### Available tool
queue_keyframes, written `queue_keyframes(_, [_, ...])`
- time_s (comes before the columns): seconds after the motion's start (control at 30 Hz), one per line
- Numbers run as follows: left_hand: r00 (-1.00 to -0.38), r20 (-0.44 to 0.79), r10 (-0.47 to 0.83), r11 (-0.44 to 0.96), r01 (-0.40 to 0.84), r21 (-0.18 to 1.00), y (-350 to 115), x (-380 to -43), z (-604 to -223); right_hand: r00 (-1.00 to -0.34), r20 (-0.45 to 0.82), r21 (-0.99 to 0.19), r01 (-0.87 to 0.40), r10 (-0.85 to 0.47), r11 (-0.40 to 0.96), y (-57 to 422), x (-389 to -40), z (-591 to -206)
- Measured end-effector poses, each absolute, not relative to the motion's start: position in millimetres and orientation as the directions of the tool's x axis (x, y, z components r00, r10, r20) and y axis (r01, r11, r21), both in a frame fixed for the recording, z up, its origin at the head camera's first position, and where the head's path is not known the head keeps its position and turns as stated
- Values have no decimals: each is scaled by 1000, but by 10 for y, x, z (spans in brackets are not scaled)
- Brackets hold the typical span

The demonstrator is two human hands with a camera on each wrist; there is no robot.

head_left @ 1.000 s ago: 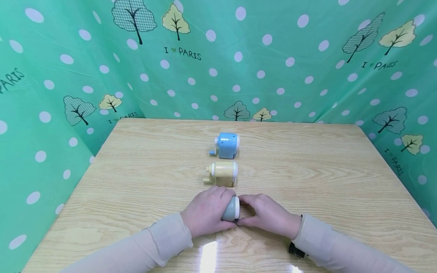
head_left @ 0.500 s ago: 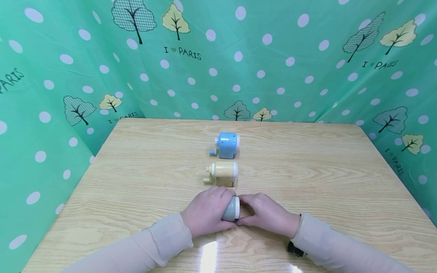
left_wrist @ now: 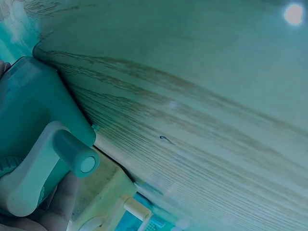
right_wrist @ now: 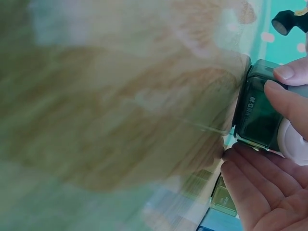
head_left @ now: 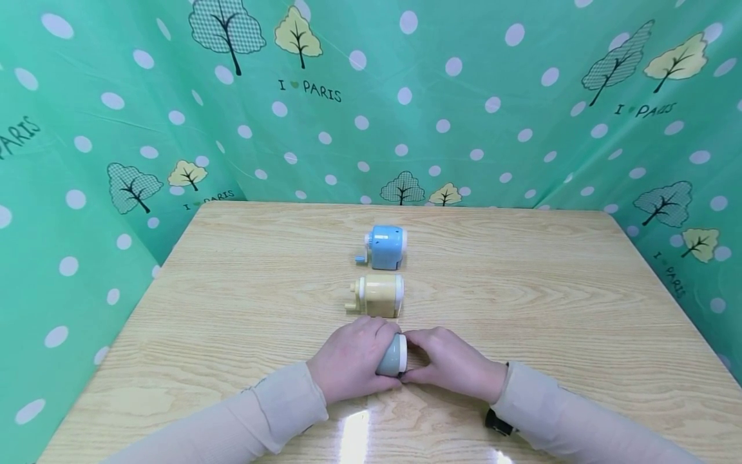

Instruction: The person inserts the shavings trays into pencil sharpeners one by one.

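A grey-green pencil sharpener with a white front ring lies under my left hand, which grips its body from the left. My right hand is at its front end, thumb on one side and fingers on the other. In the right wrist view, the right thumb lies along the dark see-through drawer, and the fingertips touch its opposite edge. In the left wrist view, the crank handle points outward, with left fingers behind it. The left hand hides most of the body in the head view.
A beige pencil sharpener stands just beyond the hands, with a blue one behind it, cranks to the left. They stand on a wooden table, backed by a green dotted curtain.
The right wrist and sleeve shift very slightly to the left. Both hands stay on the grey-green pencil sharpener, and the other two sharpeners have not moved.
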State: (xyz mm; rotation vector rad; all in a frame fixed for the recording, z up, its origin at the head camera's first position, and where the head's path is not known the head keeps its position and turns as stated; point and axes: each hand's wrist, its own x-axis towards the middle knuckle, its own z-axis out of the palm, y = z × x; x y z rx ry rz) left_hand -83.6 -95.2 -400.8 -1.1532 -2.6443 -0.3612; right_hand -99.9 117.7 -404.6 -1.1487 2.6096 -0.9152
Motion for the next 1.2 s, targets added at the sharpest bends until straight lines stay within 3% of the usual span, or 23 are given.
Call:
queue_keyframes(0.8, [-680,278,678,665,729,161,-977,-844,-3995,-723,72,-607,-578,-687,545,1108,-1039,-4058])
queue_keyframes(1.2, [-676,303,672,642,736,217,-993,-847,-3925,-723,-18,-641,-522,-691,563,1256,-1022,-3946])
